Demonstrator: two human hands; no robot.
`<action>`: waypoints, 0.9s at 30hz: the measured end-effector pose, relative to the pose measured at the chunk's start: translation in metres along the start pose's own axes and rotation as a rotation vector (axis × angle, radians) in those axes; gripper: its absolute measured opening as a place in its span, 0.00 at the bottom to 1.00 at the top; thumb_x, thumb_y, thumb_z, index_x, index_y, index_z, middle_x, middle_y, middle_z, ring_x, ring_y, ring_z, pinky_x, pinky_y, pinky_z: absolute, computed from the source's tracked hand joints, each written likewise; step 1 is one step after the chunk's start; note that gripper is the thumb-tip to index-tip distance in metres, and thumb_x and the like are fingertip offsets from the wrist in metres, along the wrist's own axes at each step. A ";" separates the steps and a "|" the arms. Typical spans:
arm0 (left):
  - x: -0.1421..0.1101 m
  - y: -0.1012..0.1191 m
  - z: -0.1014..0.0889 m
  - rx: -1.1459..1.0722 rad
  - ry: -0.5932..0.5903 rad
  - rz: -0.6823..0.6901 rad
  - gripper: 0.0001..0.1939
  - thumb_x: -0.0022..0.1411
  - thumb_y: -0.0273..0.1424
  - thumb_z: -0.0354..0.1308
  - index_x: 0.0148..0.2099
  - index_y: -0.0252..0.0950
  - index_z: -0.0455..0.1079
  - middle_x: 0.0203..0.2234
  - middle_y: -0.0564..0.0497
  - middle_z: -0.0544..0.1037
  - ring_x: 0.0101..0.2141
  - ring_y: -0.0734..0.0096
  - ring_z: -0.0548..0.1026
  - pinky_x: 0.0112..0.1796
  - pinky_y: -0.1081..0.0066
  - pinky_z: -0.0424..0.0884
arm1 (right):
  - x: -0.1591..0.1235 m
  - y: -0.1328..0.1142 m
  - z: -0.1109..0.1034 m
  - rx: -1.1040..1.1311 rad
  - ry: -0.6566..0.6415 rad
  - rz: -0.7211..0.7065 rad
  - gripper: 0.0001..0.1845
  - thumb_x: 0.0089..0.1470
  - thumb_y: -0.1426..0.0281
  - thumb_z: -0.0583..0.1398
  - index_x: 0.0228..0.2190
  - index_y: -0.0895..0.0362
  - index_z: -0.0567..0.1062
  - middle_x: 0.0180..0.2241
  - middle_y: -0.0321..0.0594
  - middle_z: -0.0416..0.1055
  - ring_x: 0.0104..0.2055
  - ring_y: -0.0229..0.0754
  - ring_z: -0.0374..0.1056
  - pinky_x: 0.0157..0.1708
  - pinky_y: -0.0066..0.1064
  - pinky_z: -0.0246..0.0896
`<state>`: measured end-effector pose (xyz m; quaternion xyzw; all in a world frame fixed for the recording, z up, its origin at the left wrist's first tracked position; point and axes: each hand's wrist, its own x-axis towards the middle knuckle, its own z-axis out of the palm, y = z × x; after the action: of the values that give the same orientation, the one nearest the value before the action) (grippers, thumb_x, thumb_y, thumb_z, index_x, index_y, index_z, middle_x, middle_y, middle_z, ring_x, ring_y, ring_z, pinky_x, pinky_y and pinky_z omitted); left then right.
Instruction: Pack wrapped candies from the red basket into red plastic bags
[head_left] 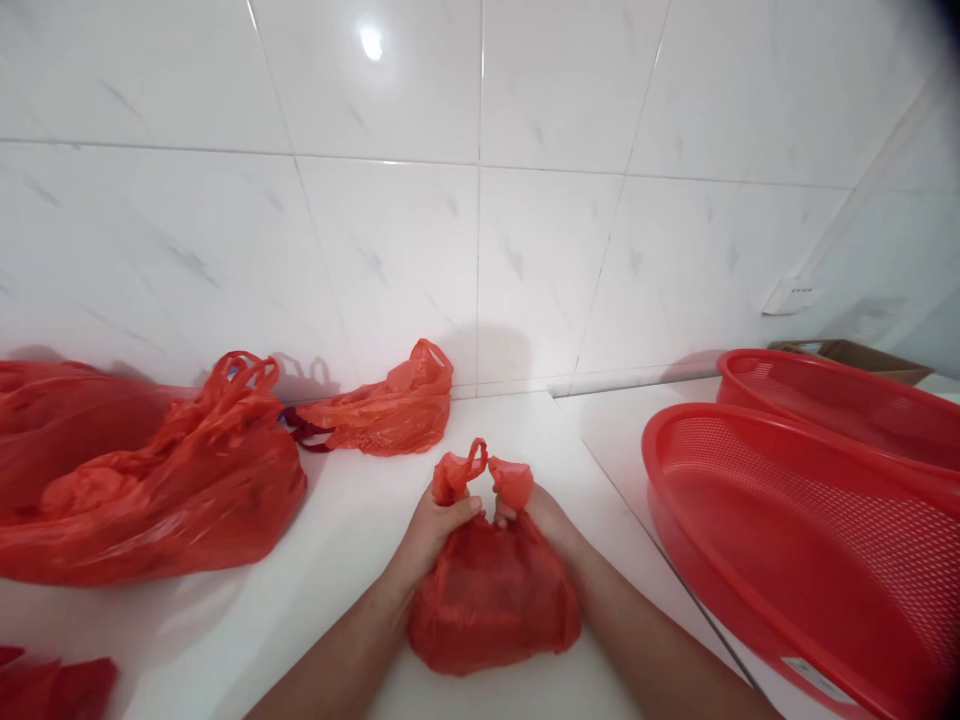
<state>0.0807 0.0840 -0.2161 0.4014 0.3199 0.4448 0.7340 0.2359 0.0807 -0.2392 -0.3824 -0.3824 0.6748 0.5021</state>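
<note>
A filled red plastic bag [495, 610] is right in front of me, low over the white table [352, 560]. My left hand [442, 525] is closed around one of its handles, thumb toward the middle. The other handle is gripped by my right hand [529, 510], with some of its fingers hidden behind the plastic. Both handle ends stick up above my fists, a small gap between them. The bag's contents do not show clearly through the plastic.
At left lies a large, bulging red bag [150, 500]. A smaller red bag [390, 410] rests against the tiled wall [390, 250]. Red plastic [60, 690] fills the lower left corner. Two red perforated baskets [780, 550] stand at right, before a cardboard box [862, 355].
</note>
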 end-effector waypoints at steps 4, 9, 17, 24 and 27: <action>-0.005 0.004 0.013 0.038 0.031 0.080 0.18 0.39 0.27 0.71 0.34 0.36 0.68 0.22 0.56 0.73 0.23 0.75 0.70 0.27 0.75 0.64 | -0.019 -0.002 0.026 -0.132 0.036 -0.095 0.08 0.40 0.70 0.65 0.23 0.57 0.70 0.21 0.32 0.68 0.23 0.34 0.60 0.25 0.27 0.53; -0.004 -0.001 0.004 -0.047 0.066 0.010 0.19 0.52 0.39 0.62 0.21 0.35 0.59 0.11 0.59 0.59 0.16 0.81 0.58 0.21 0.78 0.56 | -0.033 -0.016 0.028 -0.281 -0.118 -0.058 0.10 0.44 0.67 0.65 0.31 0.56 0.72 0.32 0.36 0.73 0.36 0.41 0.68 0.37 0.31 0.60; -0.002 -0.005 -0.005 -0.267 0.101 -0.044 0.09 0.54 0.36 0.58 0.33 0.36 0.65 0.12 0.61 0.57 0.16 0.79 0.60 0.23 0.77 0.61 | -0.027 -0.014 0.012 -0.183 -0.198 -0.031 0.08 0.46 0.66 0.64 0.30 0.58 0.75 0.26 0.36 0.72 0.35 0.42 0.69 0.44 0.35 0.59; -0.006 -0.002 0.000 -0.268 -0.029 -0.042 0.15 0.57 0.45 0.51 0.35 0.37 0.64 0.15 0.58 0.63 0.19 0.74 0.64 0.27 0.74 0.64 | -0.018 0.001 -0.005 0.359 -0.029 -0.036 0.13 0.48 0.63 0.66 0.35 0.53 0.73 0.15 0.24 0.54 0.20 0.32 0.57 0.36 0.31 0.62; -0.003 -0.005 -0.004 -0.143 -0.050 -0.112 0.22 0.58 0.48 0.50 0.23 0.35 0.62 0.14 0.54 0.65 0.20 0.74 0.66 0.29 0.73 0.66 | -0.020 -0.002 0.000 0.362 -0.157 -0.017 0.20 0.50 0.51 0.60 0.34 0.54 0.74 0.14 0.25 0.49 0.17 0.32 0.50 0.33 0.31 0.61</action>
<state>0.0783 0.0812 -0.2221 0.3408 0.2908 0.4146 0.7921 0.2410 0.0622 -0.2344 -0.2289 -0.2958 0.7562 0.5370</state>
